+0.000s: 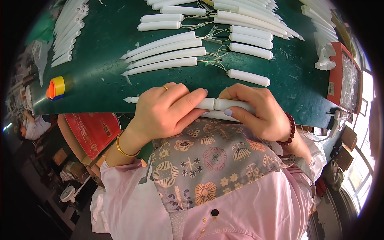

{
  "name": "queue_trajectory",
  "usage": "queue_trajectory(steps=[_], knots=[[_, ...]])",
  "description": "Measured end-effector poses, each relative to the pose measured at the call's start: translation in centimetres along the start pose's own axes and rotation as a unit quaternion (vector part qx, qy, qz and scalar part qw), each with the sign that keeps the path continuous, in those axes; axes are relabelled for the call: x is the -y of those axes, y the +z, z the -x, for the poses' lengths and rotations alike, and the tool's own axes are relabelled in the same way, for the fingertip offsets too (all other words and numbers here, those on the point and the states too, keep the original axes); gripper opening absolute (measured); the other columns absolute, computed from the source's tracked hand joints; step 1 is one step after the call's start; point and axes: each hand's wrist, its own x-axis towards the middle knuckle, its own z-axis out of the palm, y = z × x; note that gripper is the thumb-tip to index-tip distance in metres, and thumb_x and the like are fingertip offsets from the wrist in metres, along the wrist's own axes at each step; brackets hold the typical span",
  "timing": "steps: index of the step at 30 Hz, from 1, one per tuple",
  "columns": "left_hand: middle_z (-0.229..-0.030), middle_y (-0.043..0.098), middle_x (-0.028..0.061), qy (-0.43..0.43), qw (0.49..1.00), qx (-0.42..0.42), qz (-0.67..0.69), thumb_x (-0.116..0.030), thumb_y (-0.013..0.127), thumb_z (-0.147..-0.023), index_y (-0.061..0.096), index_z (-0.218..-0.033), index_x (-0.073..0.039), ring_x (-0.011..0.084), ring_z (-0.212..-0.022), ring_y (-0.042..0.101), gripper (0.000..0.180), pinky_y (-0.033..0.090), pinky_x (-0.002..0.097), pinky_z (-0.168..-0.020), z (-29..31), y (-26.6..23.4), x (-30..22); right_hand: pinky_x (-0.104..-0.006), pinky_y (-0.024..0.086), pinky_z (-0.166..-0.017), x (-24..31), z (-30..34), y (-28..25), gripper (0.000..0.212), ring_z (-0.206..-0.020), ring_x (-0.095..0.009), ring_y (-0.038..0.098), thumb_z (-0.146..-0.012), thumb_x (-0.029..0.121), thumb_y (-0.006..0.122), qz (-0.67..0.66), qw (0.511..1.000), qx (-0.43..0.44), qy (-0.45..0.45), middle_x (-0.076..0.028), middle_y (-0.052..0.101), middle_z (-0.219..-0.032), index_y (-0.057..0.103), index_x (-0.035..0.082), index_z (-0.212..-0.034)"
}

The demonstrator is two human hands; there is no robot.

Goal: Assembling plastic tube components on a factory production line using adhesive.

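Observation:
At the table's near edge my left hand (pixel 164 110) is closed around the long part of a white LED taper candle (pixel 207 104), whose flame-shaped tip points left. My right hand (pixel 256 110) grips its shorter white base tube (pixel 228 105), thumb and fingers wrapped round it. The two parts lie end to end, with a thin seam between them. Just below, partly hidden by my hands, is another white tube (pixel 219 116). Beyond my hands lie several opened candles (pixel 168 63), their tapered parts at left wired through small circuit boards (pixel 216 40) to short base tubes (pixel 249 77) at right.
On the green table (pixel 96 88), a stack of white candles (pixel 68 38) lies far left and more (pixel 248 20) lie at the back. An orange-and-yellow tape roll (pixel 56 88) sits near the left edge. A red box (pixel 340 76) with clear plastic stands right; a red carton (pixel 94 134) is below left.

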Motion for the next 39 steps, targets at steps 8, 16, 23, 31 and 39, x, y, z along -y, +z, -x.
queue_trajectory(steps=[8, 16, 23, 31, 39], knots=[[-0.073, 0.048, -0.0015, 0.045, 0.997, 0.021, -0.051, -0.024, 0.081, -0.077, 0.076, -0.109, -0.01, 0.0141, -0.058, 0.051, 0.036, 0.037, 0.0287, -0.047, -0.2, 0.4, -0.3, -0.0429, 0.055, -0.067, -1.0, 0.8, 1.8, 0.028, -0.078, -0.04, 0.07, -0.095, 0.008, 0.068, 0.103, 0.995, -0.004, -0.006, -0.02, 0.071, -0.09, 0.063, 0.001, -0.121], [-0.073, 0.049, -0.0021, 0.078, 0.994, 0.039, -0.07, -0.019, 0.074, -0.078, 0.077, -0.107, -0.008, 0.0139, -0.057, 0.051, 0.031, 0.035, 0.028, -0.047, -0.3, 0.7, -0.8, -0.0471, 0.054, -0.059, -2.1, 1.1, 2.2, 0.033, -0.07, -0.042, 0.067, -0.092, 0.015, 0.074, 0.193, 0.975, -0.029, -0.107, -0.019, 0.071, -0.086, 0.064, 0.002, -0.12], [-0.074, 0.051, -0.0017, 0.078, 0.992, 0.053, -0.087, -0.02, 0.072, -0.075, 0.077, -0.109, -0.008, 0.0155, -0.058, 0.052, 0.036, 0.037, 0.0295, -0.048, -1.4, 0.2, 0.2, -0.0461, 0.053, -0.058, -1.6, 0.0, 1.5, 0.033, -0.068, -0.039, 0.067, -0.093, 0.017, 0.073, 0.253, 0.96, -0.038, -0.112, -0.018, 0.07, -0.083, 0.064, 0.002, -0.121], [-0.078, 0.054, -0.0002, 0.036, 0.995, 0.036, -0.086, -0.023, 0.076, -0.08, 0.077, -0.11, -0.008, 0.0179, -0.064, 0.054, 0.033, 0.042, 0.0327, -0.052, -0.6, 3.1, 0.9, -0.0424, 0.053, -0.064, -2.2, 0.2, -0.3, 0.033, -0.074, -0.033, 0.068, -0.092, 0.019, 0.075, 0.323, 0.938, -0.059, -0.111, -0.012, 0.068, -0.088, 0.068, 0.005, -0.121], [-0.099, 0.061, 0.0044, -0.051, 0.997, -0.059, 0.0, -0.021, 0.087, -0.078, 0.073, -0.103, -0.007, 0.0256, -0.091, 0.061, 0.032, 0.049, 0.0392, -0.08, -1.2, 2.7, 2.4, -0.0397, 0.049, -0.086, -3.4, -1.3, -1.3, 0.028, -0.098, -0.027, 0.063, -0.08, 0.014, 0.084, 0.407, 0.881, -0.217, -0.103, -0.004, 0.066, -0.104, 0.073, 0.008, -0.105]])
